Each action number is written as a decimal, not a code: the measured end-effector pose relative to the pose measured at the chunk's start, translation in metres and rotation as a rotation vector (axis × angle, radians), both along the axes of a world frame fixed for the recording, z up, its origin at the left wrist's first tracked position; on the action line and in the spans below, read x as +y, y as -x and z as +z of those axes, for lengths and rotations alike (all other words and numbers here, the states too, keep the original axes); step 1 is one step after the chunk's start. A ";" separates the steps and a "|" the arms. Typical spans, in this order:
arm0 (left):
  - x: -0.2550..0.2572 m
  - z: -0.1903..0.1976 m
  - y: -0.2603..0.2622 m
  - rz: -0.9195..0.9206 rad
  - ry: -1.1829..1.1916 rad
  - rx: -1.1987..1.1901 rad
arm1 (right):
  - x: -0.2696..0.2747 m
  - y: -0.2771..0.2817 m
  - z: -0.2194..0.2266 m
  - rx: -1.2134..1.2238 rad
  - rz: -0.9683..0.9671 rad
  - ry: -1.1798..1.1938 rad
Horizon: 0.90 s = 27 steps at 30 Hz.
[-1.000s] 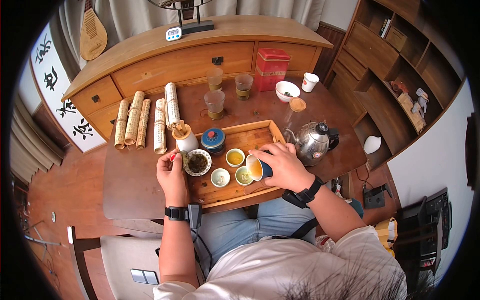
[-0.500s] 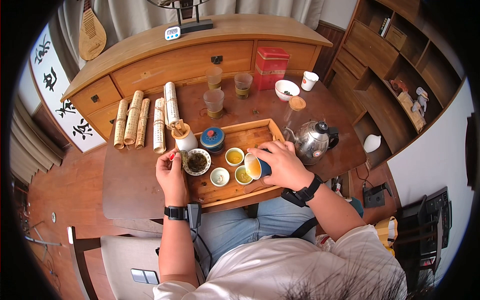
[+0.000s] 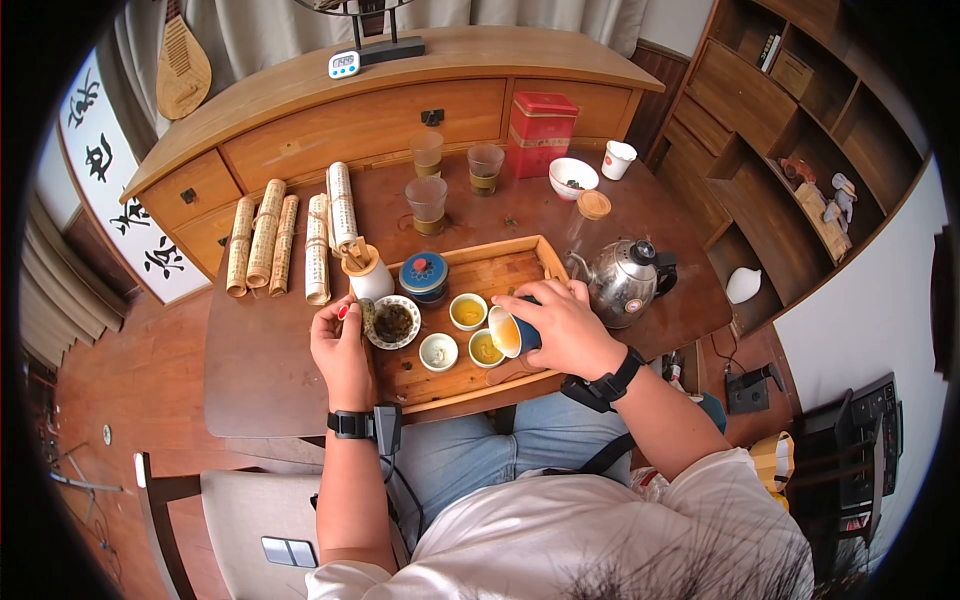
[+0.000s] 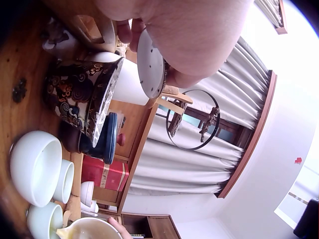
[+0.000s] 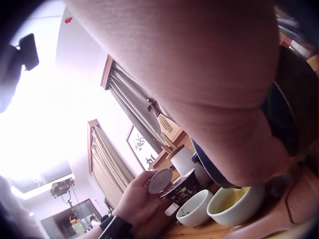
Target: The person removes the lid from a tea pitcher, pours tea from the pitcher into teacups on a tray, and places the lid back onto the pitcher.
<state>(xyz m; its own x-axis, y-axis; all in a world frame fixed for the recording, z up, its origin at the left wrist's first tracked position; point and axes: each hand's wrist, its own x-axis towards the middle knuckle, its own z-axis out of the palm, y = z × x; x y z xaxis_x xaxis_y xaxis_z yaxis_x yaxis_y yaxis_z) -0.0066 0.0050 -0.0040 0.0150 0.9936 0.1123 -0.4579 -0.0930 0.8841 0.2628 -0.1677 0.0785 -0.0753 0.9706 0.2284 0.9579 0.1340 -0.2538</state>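
Right hand [image 3: 560,330] tilts pitcher [image 3: 512,335] (over teacup [image 3: 486,349])

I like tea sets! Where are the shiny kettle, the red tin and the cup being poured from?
Shiny steel kettle [image 3: 622,283], head view, rounded body.
Red square tin [image 3: 541,133], head view, front.
Dark blue pouring cup [image 3: 512,334], head view, rim.

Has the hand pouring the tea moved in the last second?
Barely. The right hand has stayed over the wooden tray, the tilted pitcher dipping slightly lower toward the small cup beneath it.
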 end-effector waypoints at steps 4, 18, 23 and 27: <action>0.001 -0.002 0.000 0.005 -0.002 -0.005 | 0.000 0.000 0.002 0.013 -0.010 0.001; -0.001 0.002 -0.001 0.010 0.003 0.019 | 0.020 0.031 0.019 0.103 -0.006 -0.048; 0.001 -0.001 0.001 0.010 -0.003 0.009 | 0.031 0.045 0.015 0.060 0.045 -0.034; 0.000 -0.001 0.002 0.000 0.015 0.048 | 0.034 0.053 0.013 0.014 0.062 -0.006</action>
<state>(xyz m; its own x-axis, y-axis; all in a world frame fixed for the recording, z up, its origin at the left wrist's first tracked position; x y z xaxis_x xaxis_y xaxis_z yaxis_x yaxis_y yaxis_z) -0.0087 0.0055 -0.0049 0.0203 0.9951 0.0968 -0.4151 -0.0797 0.9063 0.2098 -0.1336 0.0917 -0.1323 0.9628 0.2358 0.9440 0.1949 -0.2663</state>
